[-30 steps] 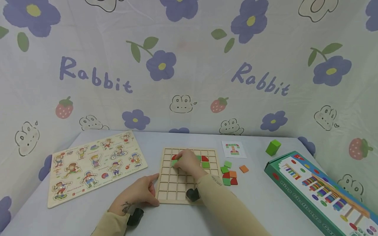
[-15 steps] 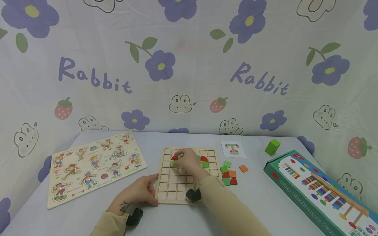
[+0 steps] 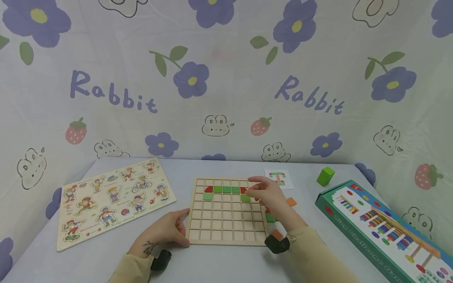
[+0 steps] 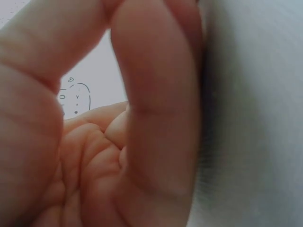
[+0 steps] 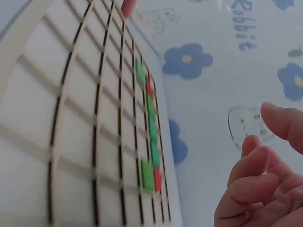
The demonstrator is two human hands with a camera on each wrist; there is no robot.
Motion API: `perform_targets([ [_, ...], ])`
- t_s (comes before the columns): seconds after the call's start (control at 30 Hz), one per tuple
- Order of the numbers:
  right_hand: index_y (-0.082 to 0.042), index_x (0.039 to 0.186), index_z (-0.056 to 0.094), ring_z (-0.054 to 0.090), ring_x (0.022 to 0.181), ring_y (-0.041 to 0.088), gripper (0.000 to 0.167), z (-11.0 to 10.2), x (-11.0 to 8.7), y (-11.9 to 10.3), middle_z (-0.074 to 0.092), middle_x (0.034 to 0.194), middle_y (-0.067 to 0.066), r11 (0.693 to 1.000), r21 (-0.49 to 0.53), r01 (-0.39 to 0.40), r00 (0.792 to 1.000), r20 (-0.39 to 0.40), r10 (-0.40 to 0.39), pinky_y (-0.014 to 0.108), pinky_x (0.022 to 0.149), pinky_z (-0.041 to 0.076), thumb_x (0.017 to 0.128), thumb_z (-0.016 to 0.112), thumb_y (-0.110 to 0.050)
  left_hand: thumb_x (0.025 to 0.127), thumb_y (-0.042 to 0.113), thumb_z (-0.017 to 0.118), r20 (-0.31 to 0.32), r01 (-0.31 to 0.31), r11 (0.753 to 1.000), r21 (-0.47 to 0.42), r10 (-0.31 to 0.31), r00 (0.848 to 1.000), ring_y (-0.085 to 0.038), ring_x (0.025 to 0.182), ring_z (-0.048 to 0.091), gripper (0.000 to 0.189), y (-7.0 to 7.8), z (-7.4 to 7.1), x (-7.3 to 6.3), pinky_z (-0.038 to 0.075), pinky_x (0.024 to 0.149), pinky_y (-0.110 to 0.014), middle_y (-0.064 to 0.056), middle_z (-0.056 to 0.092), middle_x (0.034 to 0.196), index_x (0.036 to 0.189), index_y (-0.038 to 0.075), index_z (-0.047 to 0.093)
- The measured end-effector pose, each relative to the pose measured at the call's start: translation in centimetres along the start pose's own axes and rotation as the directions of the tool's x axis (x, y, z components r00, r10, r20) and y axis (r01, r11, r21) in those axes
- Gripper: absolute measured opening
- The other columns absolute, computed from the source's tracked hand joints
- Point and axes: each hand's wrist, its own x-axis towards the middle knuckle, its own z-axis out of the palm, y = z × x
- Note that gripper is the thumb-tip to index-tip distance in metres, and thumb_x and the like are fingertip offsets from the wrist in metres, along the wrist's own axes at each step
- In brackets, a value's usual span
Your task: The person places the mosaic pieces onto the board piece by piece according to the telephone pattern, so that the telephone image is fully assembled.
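Note:
In the head view a wooden grid board (image 3: 228, 242) lies mid-table. Its upper part bears a row of three green square tiles (image 3: 226, 189) between a red rounded tile (image 3: 209, 189) on the left and another on the right. Below each red end lies a green tile (image 3: 208, 196). My left hand (image 3: 170, 229) rests by the board's left edge, index finger and thumb spread along it; its fingers fill the left wrist view. My right hand (image 3: 272, 200) hovers over the board's right edge. No tile shows between its fingers (image 5: 253, 165) in the right wrist view.
Right of the board are loose tiles (image 3: 270, 217), partly behind my right hand, an orange tile (image 3: 291, 201) and a pattern card (image 3: 288, 181). Farther right stand a green block (image 3: 325, 176) and a large game box (image 3: 382, 232). A picture puzzle (image 3: 99, 202) lies left.
My right hand has lifted off the upper left of the grid and moved right to the board's edge, uncovering the tile row. The left hand keeps its place.

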Motion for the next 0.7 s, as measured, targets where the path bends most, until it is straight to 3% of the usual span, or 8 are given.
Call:
perform_targets([
  [0.17, -0.008, 0.127, 0.053, 0.046, 0.06, 0.015, 0.047, -3.1, -1.4, 1.9, 0.058, 0.084, 0.0, 0.997, -0.017, -0.079, 0.993, -0.085, 0.077, 0.024, 0.05, 0.037, 0.082, 0.066, -0.011, 0.06, 0.004, 0.082, -0.008, 0.007, 1.0, 0.01, -0.007, 1.0, -0.011, 0.053, 0.049, 0.1, -0.1, 0.1, 0.1, 0.04, 0.05, -0.025, -0.003, 0.057, 0.064, 0.143, -0.003, 0.027],
  [0.37, -0.007, 0.13, 0.048, 0.051, 0.07, 0.018, 0.05, -5.9, -2.1, 4.2, 0.058, 0.089, 0.0, 0.987, -0.01, -0.159, 0.972, -0.179, 0.155, 0.025, 0.054, 0.041, 0.084, 0.065, -0.016, 0.059, 0.005, 0.083, -0.014, 0.012, 1.0, 0.009, -0.012, 1.0, -0.011, 0.053, 0.049, 0.101, -0.2, 0.1, 0.2, 0.04, 0.05, -0.025, -0.003, 0.057, 0.065, 0.143, -0.002, 0.028],
  [0.57, -0.004, 0.13, 0.044, 0.05, 0.072, 0.02, 0.055, -7.5, -2.2, 5.4, 0.057, 0.099, 0.01, 0.955, -0.07, -0.288, 0.917, -0.306, 0.254, 0.025, 0.058, 0.042, 0.083, 0.066, -0.023, 0.059, 0.004, 0.082, -0.015, 0.003, 1.0, -0.002, -0.003, 1.0, -0.011, 0.053, 0.049, 0.101, -0.2, 0.2, 0.1, 0.041, 0.051, -0.025, -0.004, 0.056, 0.065, 0.143, -0.004, 0.027],
  [0.7, -0.001, 0.131, 0.041, 0.048, 0.072, 0.02, 0.061, -8.0, -2.1, 5.8, 0.052, 0.105, 0.015, 0.92, -0.092, -0.38, 0.881, -0.341, 0.329, 0.025, 0.06, 0.042, 0.082, 0.068, -0.024, 0.059, 0.004, 0.082, -0.01, -0.002, 1.0, -0.009, 0.002, 1.0, -0.01, 0.053, 0.049, 0.101, -0.3, 0.2, 0.2, 0.041, 0.05, -0.025, -0.003, 0.056, 0.064, 0.143, -0.004, 0.027],
])
